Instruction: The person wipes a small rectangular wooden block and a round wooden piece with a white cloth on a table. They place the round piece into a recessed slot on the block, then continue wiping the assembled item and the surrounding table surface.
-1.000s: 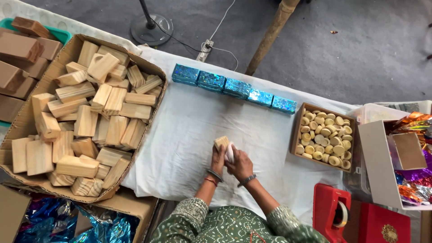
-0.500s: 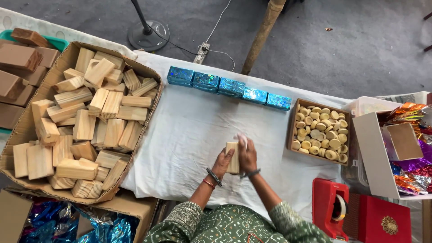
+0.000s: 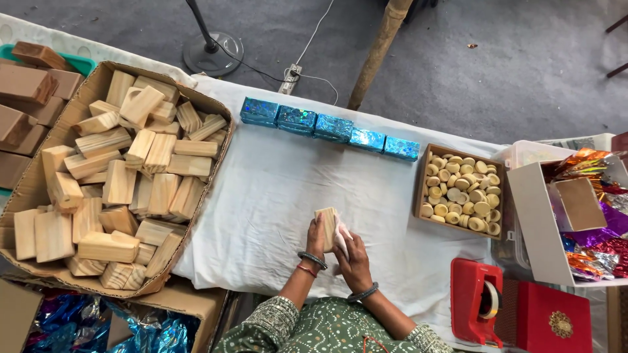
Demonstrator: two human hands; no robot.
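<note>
My left hand (image 3: 316,239) holds a pale wooden block (image 3: 326,225) upright over the white tablecloth (image 3: 275,196). My right hand (image 3: 352,258) presses a small white cloth (image 3: 342,236) against the block's right side. Both wrists wear bangles. A big cardboard box (image 3: 39,176) at the left is full of several similar wooden blocks (image 3: 137,163). Several blocks wrapped in shiny blue foil (image 3: 330,127) lie in a row along the table's far edge.
A small cardboard box of round wooden pieces (image 3: 461,193) sits at the right. Beyond it are a white box with coloured foil sheets (image 3: 589,216), a red tape dispenser (image 3: 481,307) and a red box (image 3: 556,323). Blue foil (image 3: 85,323) lies low left; a fan base (image 3: 212,52) stands on the floor.
The block has shifted slightly left and lower in my left hand. My right hand with the cloth has slid down from the block's top to its lower right side.
</note>
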